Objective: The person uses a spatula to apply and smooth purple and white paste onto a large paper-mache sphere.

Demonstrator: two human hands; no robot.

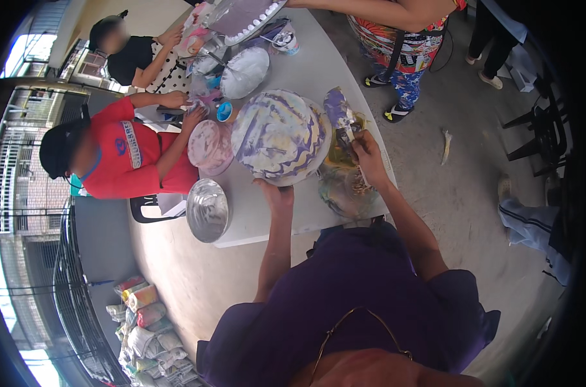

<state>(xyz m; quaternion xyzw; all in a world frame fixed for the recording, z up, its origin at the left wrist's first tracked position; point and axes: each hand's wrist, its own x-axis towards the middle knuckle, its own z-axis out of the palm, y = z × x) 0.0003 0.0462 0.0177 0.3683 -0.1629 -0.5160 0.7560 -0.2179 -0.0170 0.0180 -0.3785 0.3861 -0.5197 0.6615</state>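
In front of me is a round cake form (278,133), covered in marbled white, purple and yellow icing. My left hand (278,196) grips its near lower edge, with the fingers partly hidden underneath. My right hand (368,157) holds a spatula (339,106) just right of the form. Purple and yellow icing coats its broad blade, and smears cover the part near my fingers. Under and beside that hand lie a yellow-smeared plastic bag or container (335,157) and a clear plastic bag (344,191) with small brown bits.
The white table (293,213) also bears a metal bowl (208,210), a pink-iced round form (208,145), a blue-lined tub (224,112) and a white-iced round form (246,72). Co-workers stand left and beyond. Filled bags (152,334) are piled lower left; a chair (540,130) stands right.
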